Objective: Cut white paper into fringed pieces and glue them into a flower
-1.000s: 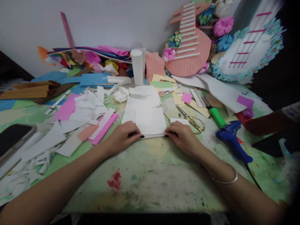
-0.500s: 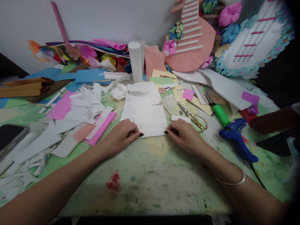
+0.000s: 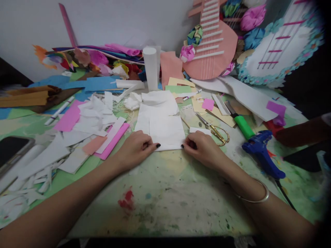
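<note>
A white sheet of paper (image 3: 165, 125) lies flat in the middle of the table, its near edge running between my hands. My left hand (image 3: 139, 146) is closed at the sheet's near left corner, thumb along the edge. At the near right corner my right hand (image 3: 200, 146) pinches the edge between thumb and curled fingers. More white paper, partly crumpled, lies at the far end of the sheet. A small white strip (image 3: 200, 131) is just behind my right hand, beside gold-handled scissors (image 3: 216, 132).
A blue glue gun (image 3: 263, 155) and a green-handled knife (image 3: 243, 125) lie at right. White scraps (image 3: 95, 117) and a phone (image 3: 12, 151) are at left. Behind stand a white roll (image 3: 150, 69) and a pink paper guitar (image 3: 210, 51). Paint stains mark the table (image 3: 165, 196).
My left thumb has slid slightly to the right along the paper's near edge. My right hand stays at its corner. The view has shifted a little.
</note>
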Tool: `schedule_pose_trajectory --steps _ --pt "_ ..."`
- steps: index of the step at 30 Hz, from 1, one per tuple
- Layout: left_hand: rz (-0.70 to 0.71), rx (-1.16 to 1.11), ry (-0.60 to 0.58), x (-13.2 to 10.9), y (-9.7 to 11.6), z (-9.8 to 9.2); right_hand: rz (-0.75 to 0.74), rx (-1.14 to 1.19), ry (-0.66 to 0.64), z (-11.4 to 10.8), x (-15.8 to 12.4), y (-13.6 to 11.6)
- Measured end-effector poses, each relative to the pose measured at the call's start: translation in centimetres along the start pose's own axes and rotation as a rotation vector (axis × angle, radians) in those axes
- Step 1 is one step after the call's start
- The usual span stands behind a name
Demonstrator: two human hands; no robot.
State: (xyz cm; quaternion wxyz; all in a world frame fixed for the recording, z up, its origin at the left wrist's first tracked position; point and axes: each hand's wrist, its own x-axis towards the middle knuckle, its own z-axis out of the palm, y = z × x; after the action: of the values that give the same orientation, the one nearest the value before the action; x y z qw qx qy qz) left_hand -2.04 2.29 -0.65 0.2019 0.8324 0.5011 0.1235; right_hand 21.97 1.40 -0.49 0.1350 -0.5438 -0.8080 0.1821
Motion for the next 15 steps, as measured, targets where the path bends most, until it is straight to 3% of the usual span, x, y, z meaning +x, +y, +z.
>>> schedule_pose_trajectory --steps 15 --pt "-0.067 0.031 -0.078 0.46 -0.33 -0.12 0.058 0.027 -0.012 -0.14 0.23 0.03"
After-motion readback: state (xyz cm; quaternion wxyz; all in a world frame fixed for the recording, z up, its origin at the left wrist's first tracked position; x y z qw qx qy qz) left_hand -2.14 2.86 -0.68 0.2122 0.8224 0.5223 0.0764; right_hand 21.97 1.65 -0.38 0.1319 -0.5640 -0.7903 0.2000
